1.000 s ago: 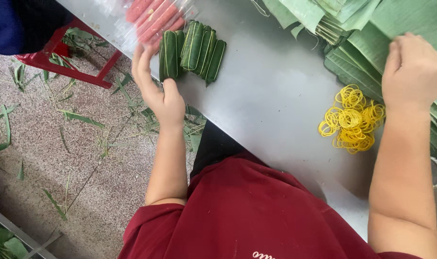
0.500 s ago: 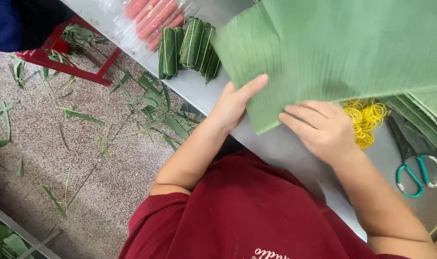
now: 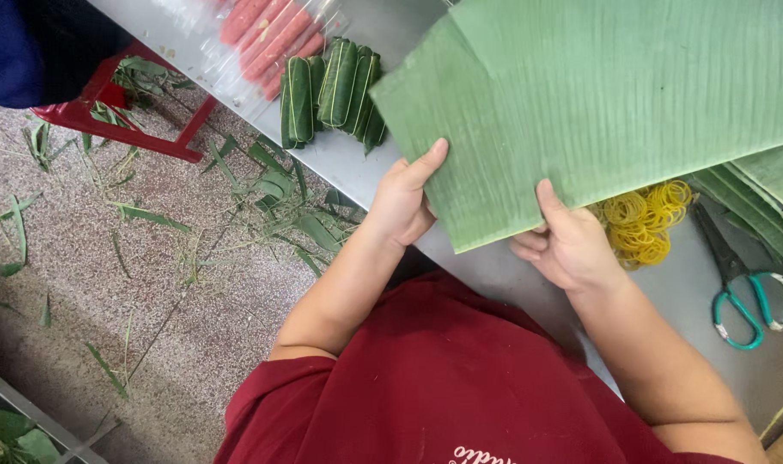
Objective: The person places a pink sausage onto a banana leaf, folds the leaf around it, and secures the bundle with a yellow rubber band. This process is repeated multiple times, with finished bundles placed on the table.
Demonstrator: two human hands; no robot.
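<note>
Both hands are pinching the near edge of a big banana leaf sheet (image 3: 597,112), left hand (image 3: 404,202) and right hand (image 3: 567,249) closed on it. It's over the steel table (image 3: 494,275), yellow rubber bands (image 3: 645,223) just beside.

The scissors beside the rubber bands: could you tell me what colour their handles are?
Teal-green on the scissors, seen in the head view.

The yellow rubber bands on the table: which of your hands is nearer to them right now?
Right. The right hand grips the banana leaf edge just beside the yellow rubber bands; the left hand holds the leaf's far corner, nearer the wrapped leaf rolls.
</note>
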